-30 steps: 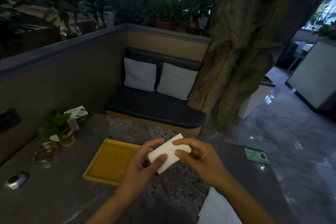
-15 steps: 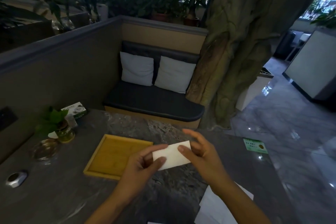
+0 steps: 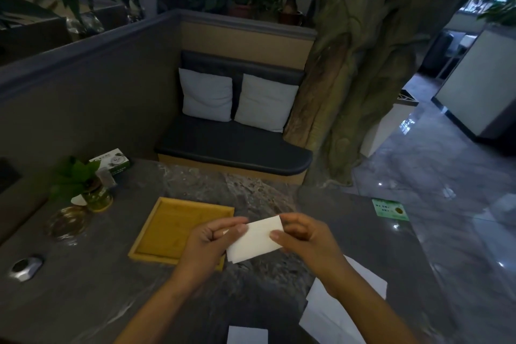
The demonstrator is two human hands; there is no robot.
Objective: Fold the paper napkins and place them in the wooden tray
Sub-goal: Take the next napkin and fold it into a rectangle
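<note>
I hold a white folded paper napkin (image 3: 255, 240) above the table, just right of the wooden tray (image 3: 167, 227). My left hand (image 3: 209, 246) pinches its left end and my right hand (image 3: 303, 237) pinches its right end. The tray is a shallow yellow-brown rectangle with nothing lying in it; my left hand hides its near right corner. More unfolded white napkins (image 3: 332, 313) lie on the table under my right forearm, and one more napkin (image 3: 247, 335) shows at the bottom edge.
A small potted plant in a glass jar (image 3: 95, 193), a glass ashtray (image 3: 68, 222), a green tissue box (image 3: 111, 160) and a metal disc (image 3: 26, 267) stand on the left of the dark stone table (image 3: 83, 288). A green card (image 3: 389, 209) lies at the right edge.
The napkin has turned from tilted to nearly level and sits lower over the table. The view has tipped down, bringing the loose napkins at the bottom into sight.
</note>
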